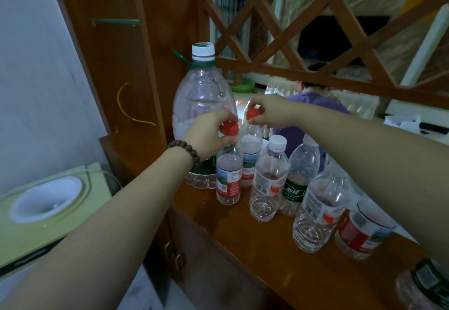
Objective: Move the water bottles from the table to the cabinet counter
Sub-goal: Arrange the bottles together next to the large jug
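Observation:
Several clear water bottles stand on the wooden cabinet counter. My left hand pinches the red cap of a red-labelled bottle whose base rests on the counter. My right hand grips the red cap of a second red-labelled bottle just behind it, also upright. A big bottle with a white cap and green handle stands behind both. To the right stand a white-capped bottle, a green-labelled bottle and a larger clear bottle.
A wooden lattice screen rises behind the counter, with a person in a purple shirt beyond it. A pale green water dispenser top sits at lower left. More bottles crowd the counter's right end.

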Available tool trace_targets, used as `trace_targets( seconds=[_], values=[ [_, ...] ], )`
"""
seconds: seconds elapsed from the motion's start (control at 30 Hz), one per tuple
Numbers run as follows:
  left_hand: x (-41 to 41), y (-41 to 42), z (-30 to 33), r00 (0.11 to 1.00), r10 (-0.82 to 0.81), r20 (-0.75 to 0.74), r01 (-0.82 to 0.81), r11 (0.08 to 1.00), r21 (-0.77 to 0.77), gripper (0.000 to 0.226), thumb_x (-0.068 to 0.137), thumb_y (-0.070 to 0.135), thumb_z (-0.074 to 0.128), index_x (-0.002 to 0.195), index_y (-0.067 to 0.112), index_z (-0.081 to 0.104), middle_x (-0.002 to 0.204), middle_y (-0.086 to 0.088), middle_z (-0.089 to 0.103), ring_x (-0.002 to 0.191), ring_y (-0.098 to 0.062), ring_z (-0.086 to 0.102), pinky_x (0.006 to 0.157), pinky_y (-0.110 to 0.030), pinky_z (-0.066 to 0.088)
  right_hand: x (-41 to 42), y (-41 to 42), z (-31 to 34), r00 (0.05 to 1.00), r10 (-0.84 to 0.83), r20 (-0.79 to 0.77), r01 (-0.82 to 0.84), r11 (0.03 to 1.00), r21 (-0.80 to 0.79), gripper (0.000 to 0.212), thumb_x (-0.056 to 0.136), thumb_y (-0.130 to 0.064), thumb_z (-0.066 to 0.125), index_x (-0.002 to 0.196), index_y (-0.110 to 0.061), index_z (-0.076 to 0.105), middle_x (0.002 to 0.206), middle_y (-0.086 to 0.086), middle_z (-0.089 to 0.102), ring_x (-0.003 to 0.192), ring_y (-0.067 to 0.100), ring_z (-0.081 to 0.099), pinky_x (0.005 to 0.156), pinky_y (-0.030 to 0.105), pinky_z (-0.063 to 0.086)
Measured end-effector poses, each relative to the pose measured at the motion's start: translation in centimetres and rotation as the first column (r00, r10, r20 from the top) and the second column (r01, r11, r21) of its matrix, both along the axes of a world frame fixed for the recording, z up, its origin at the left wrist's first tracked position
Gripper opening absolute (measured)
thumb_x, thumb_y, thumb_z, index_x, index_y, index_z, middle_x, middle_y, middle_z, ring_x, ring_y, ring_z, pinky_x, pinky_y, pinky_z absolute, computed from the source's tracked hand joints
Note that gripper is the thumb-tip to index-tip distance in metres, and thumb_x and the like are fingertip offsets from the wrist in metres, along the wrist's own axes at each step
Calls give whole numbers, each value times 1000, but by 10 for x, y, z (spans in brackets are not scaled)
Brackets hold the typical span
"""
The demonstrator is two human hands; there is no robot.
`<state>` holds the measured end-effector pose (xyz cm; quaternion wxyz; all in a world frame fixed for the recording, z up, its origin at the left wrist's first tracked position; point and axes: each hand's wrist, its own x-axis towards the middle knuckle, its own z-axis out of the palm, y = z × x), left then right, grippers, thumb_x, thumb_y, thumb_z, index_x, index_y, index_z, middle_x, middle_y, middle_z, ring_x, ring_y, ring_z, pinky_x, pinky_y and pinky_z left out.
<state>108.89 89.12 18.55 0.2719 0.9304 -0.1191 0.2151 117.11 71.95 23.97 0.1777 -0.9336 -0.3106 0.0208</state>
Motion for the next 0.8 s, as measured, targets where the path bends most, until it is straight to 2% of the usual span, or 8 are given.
trace_targets(
  seconds=[0.07, 0.2, 0.37, 0.5, 0.57, 0.63, 0.73, 0.8],
  values=[
    [-1, 2, -1, 1000, -1, -12, 1, 1000, -13, 38, 79, 18, 75, 114, 18, 61, 108, 1, 64, 97, -12, 59, 86, -31, 53, 1, 5, -5, 1000, -1, -31, 1, 1000, 0, 34, 86, -22, 68, 114, -9, 53, 105, 13, 63, 81, 28, 64, 82, 45, 55],
    [-6, 6, -4, 1000, -8, -27, 8, 1000, -22, 45, 79, 20, 75, 121, 19, 58, 115, 0, 63, 104, -13, 58, 87, -34, 55, 5, 9, -11, 998, -6, -70, 7, 1000, 15, 37, 83, -22, 72, 112, -11, 53, 107, 12, 61, 73, 24, 62, 77, 43, 58],
    [-15, 6, -5, 1000, -15, -19, 15, 1000, -12, 59, 78, 23, 75, 132, 22, 51, 124, 0, 58, 110, -11, 53, 93, -31, 48, 1, 6, -6, 999, 24, 44, -17, 988, -155, 53, 81, -33, 73, 127, -14, 53, 121, 10, 59, 104, 26, 56, 94, 39, 46],
    [-20, -1, 6, 993, 27, 111, -25, 1000, -15, 56, 79, 28, 73, 131, 21, 51, 127, 2, 55, 114, -9, 48, 96, -27, 41, -7, -5, 7, 1000, 26, -4, -26, 992, -124, 61, 81, -34, 72, 134, -19, 47, 125, 7, 60, 111, 25, 57, 99, 39, 44],
    [-23, -11, 15, 982, 25, 190, -21, 999, -25, 53, 80, 31, 73, 128, 19, 54, 123, 3, 56, 111, -9, 49, 92, -21, 38, -12, -16, 17, 1000, 22, -7, -23, 994, -104, 59, 81, -35, 72, 134, -21, 48, 122, 4, 61, 109, 23, 58, 97, 36, 44],
    [-24, -25, 24, 977, -19, 214, 27, 999, -35, 47, 80, 33, 72, 123, 19, 57, 116, 5, 59, 103, -5, 51, 88, -19, 41, -16, -31, 27, 1000, 3, 13, -1, 993, -118, 57, 81, -38, 71, 132, -22, 50, 118, 2, 62, 107, 21, 59, 97, 36, 46],
    [-23, -48, 32, 982, -155, 110, 160, 986, -44, 41, 79, 34, 74, 115, 19, 61, 107, 2, 65, 96, -8, 59, 85, -26, 52, -22, -59, 35, 999, -27, 26, 30, 992, -125, 52, 79, -42, 71, 125, -23, 56, 107, -3, 66, 101, 18, 63, 93, 35, 49],
    [-21, -64, 32, 980, -200, -16, 200, 978, 53, 44, 77, 37, 75, 115, 19, 61, 107, 0, 64, 96, -11, 60, 85, -31, 53, -27, -78, 36, 999, -44, 31, 48, 990, -133, 50, 79, -42, 71, 123, -22, 58, 102, -4, 65, 98, 16, 62, 86, 29, 46]
  ],
)
